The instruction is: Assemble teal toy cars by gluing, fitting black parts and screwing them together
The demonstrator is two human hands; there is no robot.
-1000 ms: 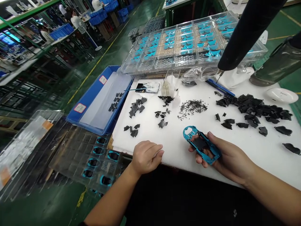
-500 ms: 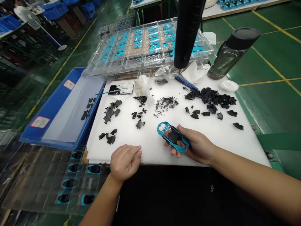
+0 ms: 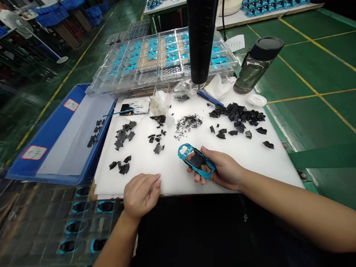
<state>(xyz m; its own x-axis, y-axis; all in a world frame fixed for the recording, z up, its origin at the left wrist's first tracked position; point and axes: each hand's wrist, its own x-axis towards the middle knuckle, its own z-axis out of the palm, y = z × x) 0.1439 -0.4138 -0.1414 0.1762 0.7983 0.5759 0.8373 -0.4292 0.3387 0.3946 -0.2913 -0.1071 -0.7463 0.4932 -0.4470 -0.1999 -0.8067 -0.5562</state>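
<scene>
My right hand [image 3: 225, 168] is wrapped round a blue oval plastic frame [image 3: 182, 155] with a black insert [image 3: 197, 160] in its middle. The frame is tilted above the white foam sheet [image 3: 172, 181], its rounded end pointing left. At the near edge of the foam my left hand [image 3: 141, 194] is closed, thumb against the curled fingers; whatever may be inside is hidden. Beyond the frame lies a scatter of tiny black screws [image 3: 189, 122]. Small black plastic parts [image 3: 124, 167] lie nearest to my left hand, and more black pieces [image 3: 241, 113] are heaped at the right.
A black screwdriver [image 3: 201, 44] hangs upright over the foam. Behind stands a clear compartment tray [image 3: 133, 87] of blue parts. A blue bin [image 3: 52, 174] borders the left side, a bottle [image 3: 257, 65] and white dish [image 3: 256, 100] the right. Tweezers [image 3: 210, 99] lie below the screwdriver.
The whole view has shifted, so most things appear further left. Both hands keep their grip and pose, and the blue frame stays in my right hand.
</scene>
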